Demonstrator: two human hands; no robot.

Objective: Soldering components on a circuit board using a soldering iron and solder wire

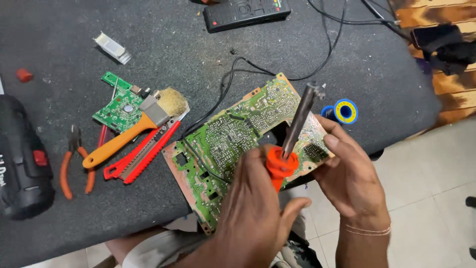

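My left hand grips the orange handle of a soldering iron; its grey metal shaft points up and away over a large green circuit board. The board lies tilted at the front edge of the dark table, solder side up. My right hand holds the board's right edge, thumb on top. Black wires run from the board toward the back of the table.
A blue and yellow solder spool lies right of the board. To the left lie a small green board, an orange-handled brush, a red utility knife, orange pliers and a black tool. A remote control lies at the back.
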